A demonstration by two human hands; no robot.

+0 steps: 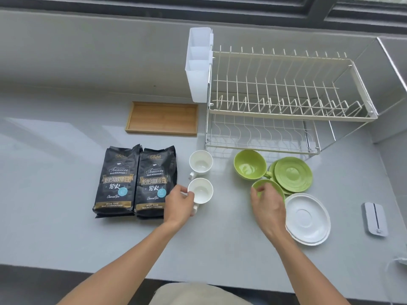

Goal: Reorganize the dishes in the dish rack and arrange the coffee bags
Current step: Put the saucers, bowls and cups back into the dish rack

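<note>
Grey desk (66, 133): dish rack (288, 95) upper right holds nothing; coffee bags (135, 181) lie flat; left hand (179, 205) pinching white cup (200, 190), right hand (267, 203) closing on green cup (272, 187); task barely begun.

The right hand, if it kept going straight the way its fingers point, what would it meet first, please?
The right hand already rests on the near green cup. Straight on, up and slightly left in the picture, it would probably meet the larger green cup first, then the dish rack; depth is uncertain.
</note>
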